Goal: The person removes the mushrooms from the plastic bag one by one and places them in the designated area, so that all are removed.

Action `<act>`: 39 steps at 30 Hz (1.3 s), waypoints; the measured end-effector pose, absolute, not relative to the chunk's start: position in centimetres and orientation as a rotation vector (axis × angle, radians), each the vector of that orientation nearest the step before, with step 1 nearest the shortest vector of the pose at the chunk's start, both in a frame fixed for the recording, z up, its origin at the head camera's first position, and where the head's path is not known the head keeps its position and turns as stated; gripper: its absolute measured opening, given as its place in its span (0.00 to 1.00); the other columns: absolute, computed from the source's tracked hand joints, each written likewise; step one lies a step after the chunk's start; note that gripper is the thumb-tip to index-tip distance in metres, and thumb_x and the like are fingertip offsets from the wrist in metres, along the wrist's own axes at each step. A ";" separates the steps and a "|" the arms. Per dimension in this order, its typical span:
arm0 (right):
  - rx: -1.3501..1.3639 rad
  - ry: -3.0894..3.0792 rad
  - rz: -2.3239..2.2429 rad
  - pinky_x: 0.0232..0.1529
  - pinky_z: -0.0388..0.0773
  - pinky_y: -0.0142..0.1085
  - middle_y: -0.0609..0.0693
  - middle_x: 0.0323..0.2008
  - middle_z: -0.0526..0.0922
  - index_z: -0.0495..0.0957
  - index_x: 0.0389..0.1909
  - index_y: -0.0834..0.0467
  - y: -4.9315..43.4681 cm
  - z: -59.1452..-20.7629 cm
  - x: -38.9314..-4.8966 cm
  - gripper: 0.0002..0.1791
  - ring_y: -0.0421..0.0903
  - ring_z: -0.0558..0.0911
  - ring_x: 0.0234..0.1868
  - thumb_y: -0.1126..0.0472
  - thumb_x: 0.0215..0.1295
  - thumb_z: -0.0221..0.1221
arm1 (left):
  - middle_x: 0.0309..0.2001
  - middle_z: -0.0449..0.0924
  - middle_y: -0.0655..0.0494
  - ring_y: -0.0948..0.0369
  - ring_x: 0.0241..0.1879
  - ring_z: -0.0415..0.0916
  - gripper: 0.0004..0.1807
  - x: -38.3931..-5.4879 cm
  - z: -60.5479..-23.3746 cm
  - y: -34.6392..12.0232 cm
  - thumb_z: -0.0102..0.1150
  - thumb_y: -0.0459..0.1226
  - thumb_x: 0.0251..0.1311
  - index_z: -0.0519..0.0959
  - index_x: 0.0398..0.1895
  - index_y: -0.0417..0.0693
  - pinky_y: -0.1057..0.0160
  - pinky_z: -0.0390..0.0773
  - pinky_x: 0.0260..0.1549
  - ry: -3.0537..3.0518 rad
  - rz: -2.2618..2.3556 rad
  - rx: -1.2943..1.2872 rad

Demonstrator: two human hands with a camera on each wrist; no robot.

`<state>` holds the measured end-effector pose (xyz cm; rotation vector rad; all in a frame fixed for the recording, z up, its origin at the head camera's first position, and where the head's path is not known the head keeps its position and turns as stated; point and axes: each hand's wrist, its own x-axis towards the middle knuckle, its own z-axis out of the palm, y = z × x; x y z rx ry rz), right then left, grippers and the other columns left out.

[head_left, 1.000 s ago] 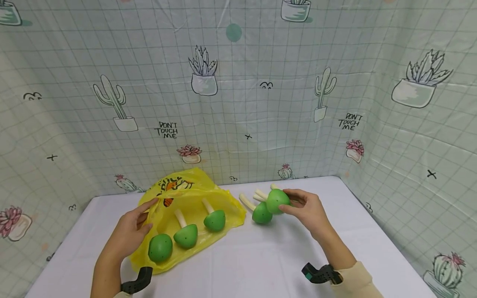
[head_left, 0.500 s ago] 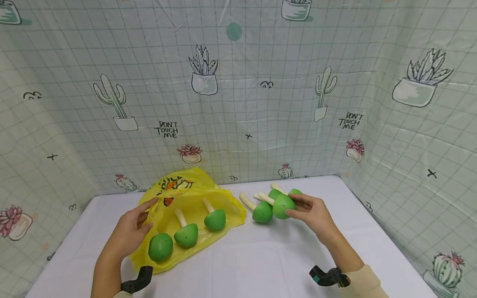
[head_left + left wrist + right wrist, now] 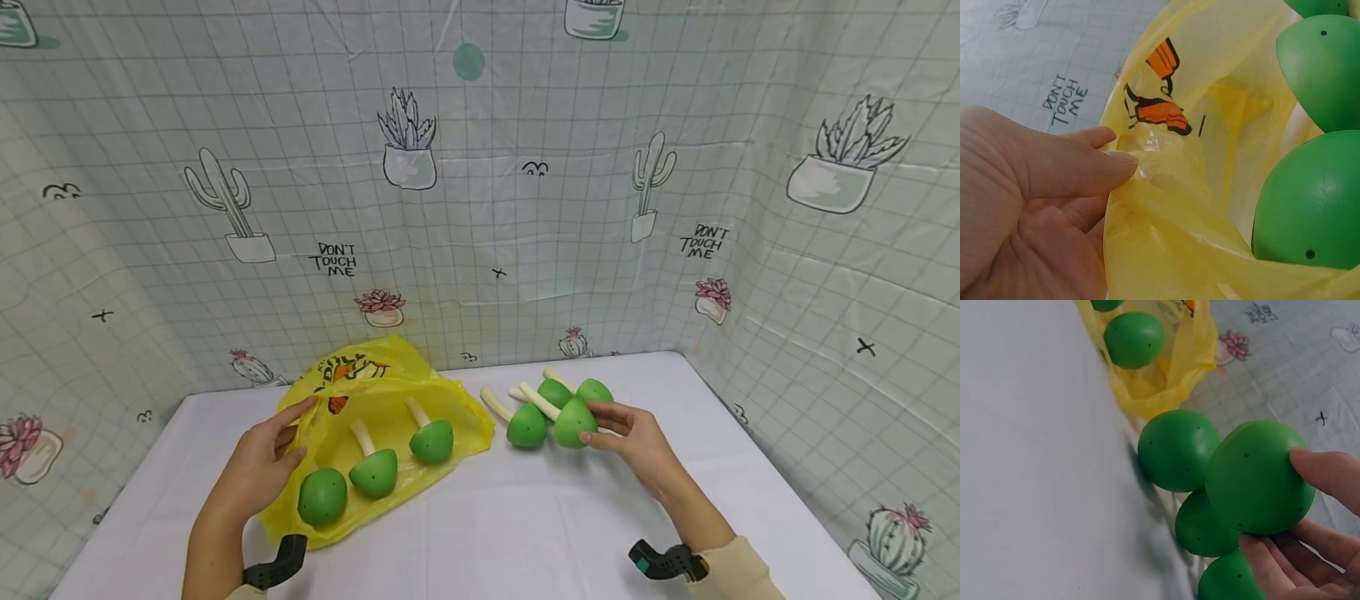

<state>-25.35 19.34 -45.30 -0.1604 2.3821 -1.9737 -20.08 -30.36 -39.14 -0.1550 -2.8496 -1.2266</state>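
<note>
In the head view my left hand [image 3: 258, 467] pinches the left edge of the mouth of a yellow plastic bag [image 3: 450, 400]; the left wrist view shows the thumb pressing the film [image 3: 1166, 206]. Inside the bag's mouth lie three green-capped toy mushrooms [image 3: 373, 473], two with cream stems showing. My right hand [image 3: 633, 442] holds another green toy mushroom [image 3: 574, 423] by its cap, its stem pointing up and left. Close around it are a mushroom to its left [image 3: 527, 427] and others behind [image 3: 594, 391]. In the right wrist view, fingers and thumb grip the held cap [image 3: 1260, 478].
A white cloth-covered table [image 3: 480, 533] bears everything. Behind and at the sides hangs a gridded curtain [image 3: 480, 208] printed with cactus drawings. A black strap [image 3: 277, 567] sits on the left wrist and another [image 3: 667, 560] on the right.
My right hand has moved right and nearer to me with the mushroom, so the mushrooms behind show more. The left hand and the bag have stayed in place.
</note>
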 end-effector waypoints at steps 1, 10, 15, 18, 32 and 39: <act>-0.162 2.376 -1.976 0.57 0.82 0.28 0.68 0.67 0.76 0.70 0.71 0.73 19.4 -45.5 -25.4 0.35 0.59 0.77 0.68 0.68 0.66 0.70 | 0.76 0.62 0.28 0.33 0.69 0.70 0.38 -20.1 -39.1 -30.4 0.54 0.21 0.71 0.57 0.83 0.38 0.40 0.76 0.64 -2.849 -1.227 -0.155; -0.198 2.279 -2.018 0.57 0.81 0.28 0.71 0.68 0.74 0.66 0.72 0.76 19.9 -46.8 -25.6 0.36 0.44 0.82 0.60 0.70 0.66 0.69 | 0.76 0.60 0.28 0.33 0.70 0.69 0.38 -20.2 -39.1 -30.3 0.54 0.21 0.71 0.57 0.83 0.38 0.40 0.75 0.64 -2.851 -1.233 -0.147; -0.222 2.230 -2.054 0.58 0.81 0.27 0.74 0.69 0.72 0.63 0.72 0.79 20.2 -47.5 -25.7 0.37 0.42 0.83 0.59 0.72 0.66 0.67 | 0.77 0.59 0.29 0.33 0.70 0.68 0.38 -20.2 -39.0 -30.3 0.54 0.21 0.71 0.57 0.83 0.39 0.39 0.74 0.65 -2.857 -1.231 -0.144; -0.206 2.202 -2.073 0.57 0.82 0.28 0.73 0.67 0.73 0.63 0.72 0.80 20.3 -48.0 -25.8 0.37 0.40 0.84 0.57 0.73 0.66 0.67 | 0.77 0.59 0.29 0.33 0.70 0.68 0.38 -20.3 -39.0 -30.3 0.54 0.21 0.71 0.57 0.83 0.39 0.39 0.74 0.65 -2.857 -1.233 -0.146; -0.155 2.156 -2.103 0.57 0.83 0.30 0.71 0.67 0.74 0.62 0.72 0.79 20.1 -49.3 -25.9 0.37 0.38 0.83 0.54 0.77 0.64 0.66 | 0.77 0.60 0.28 0.32 0.70 0.68 0.38 -20.2 -38.9 -30.2 0.53 0.21 0.72 0.57 0.83 0.39 0.39 0.75 0.64 -2.853 -1.239 -0.142; -0.156 2.137 -2.105 0.57 0.83 0.30 0.70 0.66 0.74 0.63 0.72 0.79 19.9 -49.7 -25.9 0.36 0.38 0.83 0.54 0.77 0.64 0.66 | 0.76 0.60 0.28 0.33 0.70 0.68 0.38 -20.1 -39.0 -30.2 0.53 0.21 0.72 0.56 0.83 0.40 0.40 0.75 0.65 -2.864 -1.265 -0.114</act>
